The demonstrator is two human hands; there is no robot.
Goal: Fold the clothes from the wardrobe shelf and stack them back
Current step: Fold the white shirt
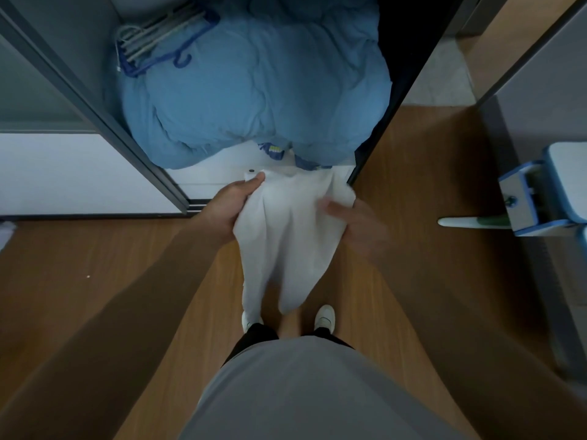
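While the thin white cloth garment hangs in the air just before the wardrobe's white shelf edge, the left grip pinches its upper corner under the thumb and the right grip, blurred, clasps the opposite edge, probably so the fabric spreads and drops straight for folding. Behind it a puffy light-blue quilt carrying blue and grey hangers fills the shelf, which may explain folding in mid-air.

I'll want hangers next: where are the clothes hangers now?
Head view, upper left: the grey and blue clothes hangers lie inside the wardrobe, on the far-left edge of the light-blue quilt.
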